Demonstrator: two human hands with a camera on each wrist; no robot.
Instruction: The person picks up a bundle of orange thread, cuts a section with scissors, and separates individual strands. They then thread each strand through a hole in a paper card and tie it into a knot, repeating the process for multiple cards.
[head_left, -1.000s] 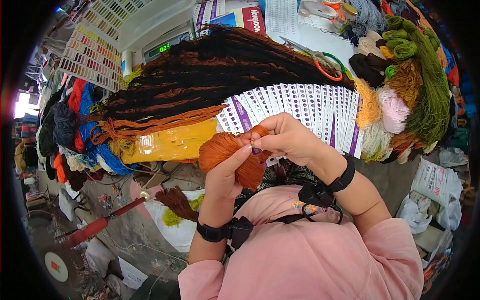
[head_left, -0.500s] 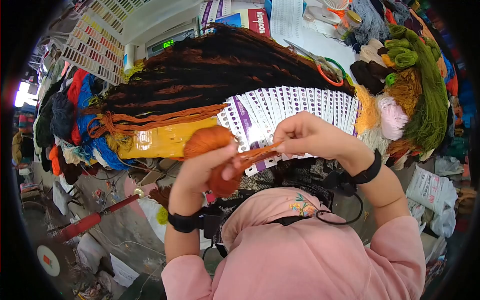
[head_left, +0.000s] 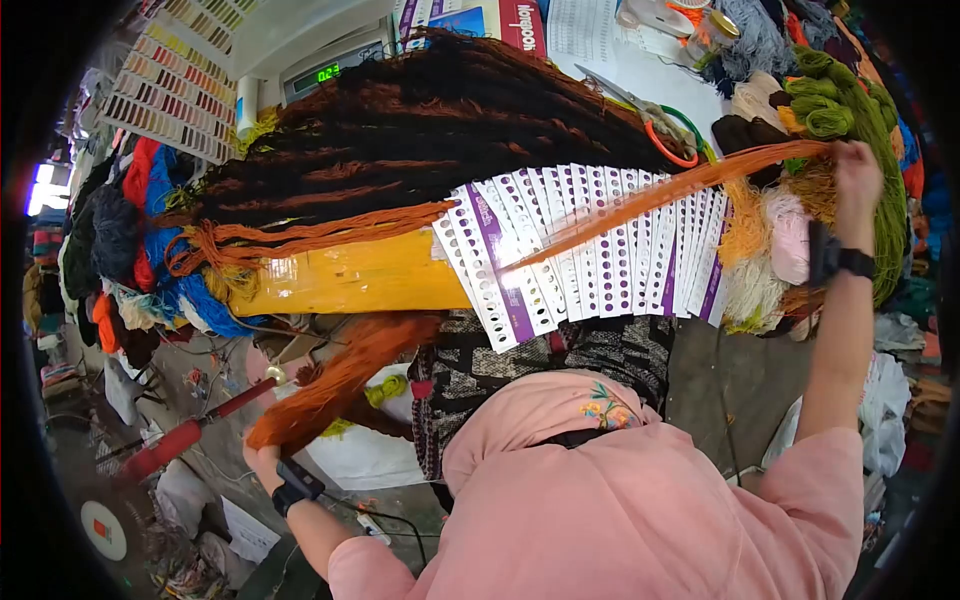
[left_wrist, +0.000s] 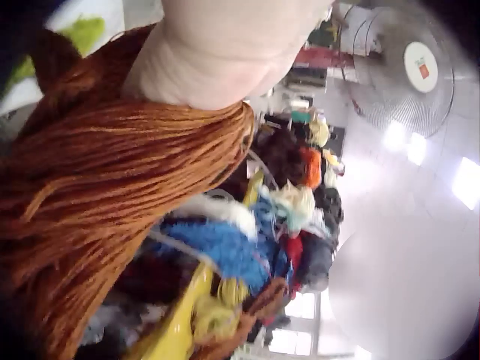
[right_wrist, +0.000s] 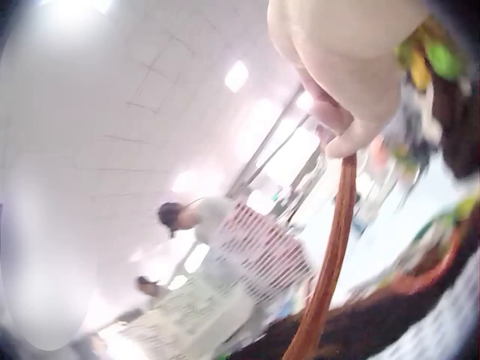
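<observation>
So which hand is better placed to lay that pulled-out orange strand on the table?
Probably the right hand: it pinches the orange strand over the table, while the left hand holds the orange skein below.

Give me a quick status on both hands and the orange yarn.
Left hand grips orange skein low. Right hand pinches strand, stretched over cards. Nothing blocking.

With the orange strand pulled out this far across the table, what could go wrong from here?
1. The orange strand stretches from the right hand over the fanned cards; it may snag or shift them.
2. It passes near the scissors and loose yarn piles, so it might tangle.
3. The left hand grips the orange hank low off the table; threads may knot.
</observation>
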